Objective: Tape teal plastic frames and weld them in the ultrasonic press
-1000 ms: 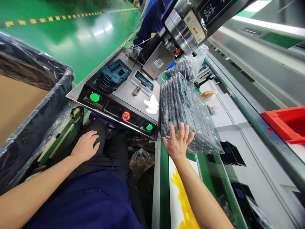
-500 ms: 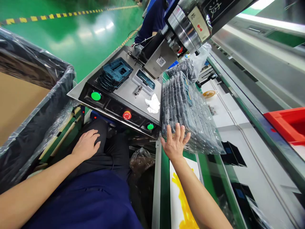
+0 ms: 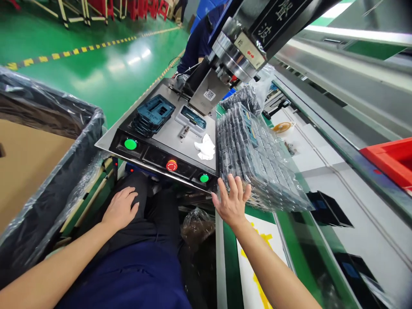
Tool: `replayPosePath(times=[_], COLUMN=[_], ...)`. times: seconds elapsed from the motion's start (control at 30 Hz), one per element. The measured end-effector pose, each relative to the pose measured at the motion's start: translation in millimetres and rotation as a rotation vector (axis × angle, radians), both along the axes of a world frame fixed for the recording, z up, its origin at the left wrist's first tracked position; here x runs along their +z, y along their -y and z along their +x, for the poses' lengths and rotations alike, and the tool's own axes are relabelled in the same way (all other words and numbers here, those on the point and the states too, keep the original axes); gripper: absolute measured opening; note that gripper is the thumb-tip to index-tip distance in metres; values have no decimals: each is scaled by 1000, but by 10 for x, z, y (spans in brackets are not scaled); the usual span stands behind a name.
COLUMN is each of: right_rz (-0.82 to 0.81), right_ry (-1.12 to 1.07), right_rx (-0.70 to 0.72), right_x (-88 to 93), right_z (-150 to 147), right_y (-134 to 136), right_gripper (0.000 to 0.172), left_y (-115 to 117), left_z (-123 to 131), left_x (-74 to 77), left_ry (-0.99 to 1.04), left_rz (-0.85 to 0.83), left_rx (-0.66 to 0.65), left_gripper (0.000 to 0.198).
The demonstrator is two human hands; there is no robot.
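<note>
My left hand [image 3: 120,209] lies on my thigh, fingers loosely out and holding nothing. My right hand [image 3: 231,201] is held up with spread fingers at the near end of a stack of clear plastic trays [image 3: 238,146]; whether it touches them I cannot tell. Left of that hand is a green button [image 3: 204,177] on the front panel of a press-like machine [image 3: 236,51]. Beneath the machine's metal head, a dark teal plastic part [image 3: 193,117] sits in a light fixture [image 3: 183,122]. Several similar teal frames [image 3: 154,113] are piled on the left of the plate.
A red stop button [image 3: 171,165] and another green button [image 3: 130,144] line the panel. White crumpled paper [image 3: 205,148] lies on the plate. At left stands a plastic-lined box [image 3: 86,116]; at right, a red bin [image 3: 389,161]. Another person [image 3: 199,43] is behind the machine.
The view has tilted up a little, bringing red stools at the back into sight. My right hand has shifted slightly left, nearer the panel's right corner. My left hand stays on my thigh.
</note>
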State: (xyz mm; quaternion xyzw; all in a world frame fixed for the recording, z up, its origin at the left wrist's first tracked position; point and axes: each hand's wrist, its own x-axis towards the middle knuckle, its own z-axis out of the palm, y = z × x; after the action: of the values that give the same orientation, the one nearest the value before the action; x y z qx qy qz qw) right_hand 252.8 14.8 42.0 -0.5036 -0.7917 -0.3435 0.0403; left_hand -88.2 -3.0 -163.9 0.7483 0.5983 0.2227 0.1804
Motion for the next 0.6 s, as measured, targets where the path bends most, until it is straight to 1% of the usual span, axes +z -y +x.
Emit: replayPosePath(times=[0.07,0.13,0.2,0.27,0.33,0.4,0.5,0.6], right_rz=[-2,-41,-82,-127,-182,-232,-284,-334], right_ry=[-72,-155,-248,-333,-410,-494,-623,-662], right_rx=[55,103,140,158,127,67,-55,-194], right_x=[65,132,191,240,286,330,383,392], right_z=[-113,-245,-388,-528,-652,-743,-815,-853], right_y=[-16,-76,-193,-381,-647,-983,-1549,-2060], right_gripper=[55,50,44,38,33,31,30,30], left_y=[-3,-5,-6,-10,-16,-22,-27,-27], left_z=[9,23,42,62,78,88,85,71], left_x=[11,22,29,31,23,5,-37,-87], left_ry=[5,5,5,13,31,49,74,88], left_rz=[1,-2,-7,-8,-4,2,3,0], left_rx=[3,0,-4,-5,-3,2,16,28], left_gripper=[38,38,38,37,35,34,34,34])
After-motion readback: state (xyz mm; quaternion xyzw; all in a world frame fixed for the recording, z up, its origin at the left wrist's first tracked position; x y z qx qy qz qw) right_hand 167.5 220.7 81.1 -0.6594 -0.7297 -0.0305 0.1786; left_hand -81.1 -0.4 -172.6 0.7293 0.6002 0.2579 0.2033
